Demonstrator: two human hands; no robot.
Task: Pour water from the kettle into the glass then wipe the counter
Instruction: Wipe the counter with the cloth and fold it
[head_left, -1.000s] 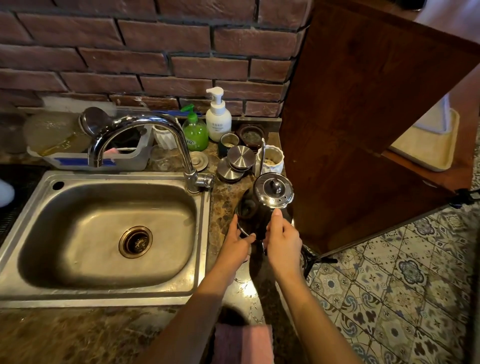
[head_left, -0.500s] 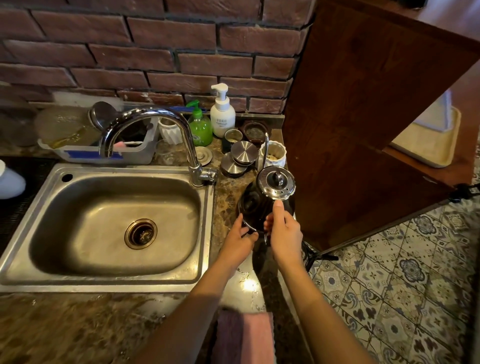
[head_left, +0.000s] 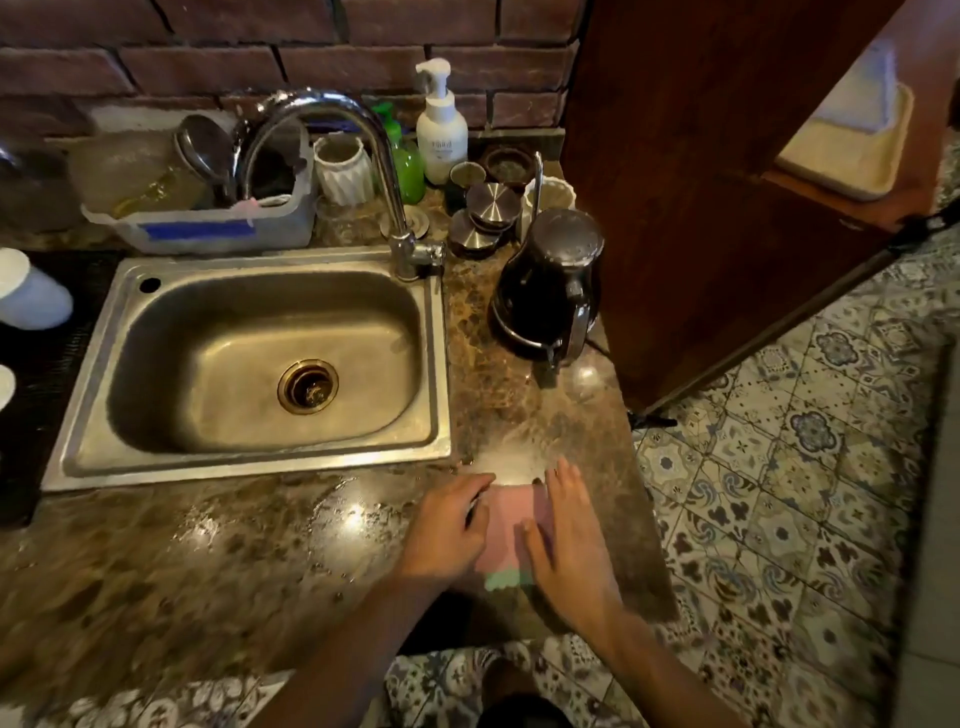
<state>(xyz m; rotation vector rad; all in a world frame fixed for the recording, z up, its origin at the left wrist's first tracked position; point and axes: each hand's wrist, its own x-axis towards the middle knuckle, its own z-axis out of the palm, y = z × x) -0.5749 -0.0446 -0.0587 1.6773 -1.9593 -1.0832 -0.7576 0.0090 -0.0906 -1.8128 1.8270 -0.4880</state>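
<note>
Nearest the viewer, the left hand (head_left: 448, 525) and right hand (head_left: 566, 540) lie on a pink cloth (head_left: 506, 525) spread flat at the front edge of the marbled brown counter (head_left: 218, 561). The cloth shows a pale green strip along its near edge. The left hand's fingers curl over the cloth's left side; the right hand lies open, palm down, fingers spread, pressing the right side. Neither hand has lifted the cloth. Just beyond the fingertips the counter gleams wet. Farther back, right of the steel sink (head_left: 249, 364), the dark kettle (head_left: 545, 291) stands upright, its handle toward the viewer. The glass cannot be made out. Half a second earlier both hands were at the kettle, and the cloth lay untouched near the counter edge.
</note>
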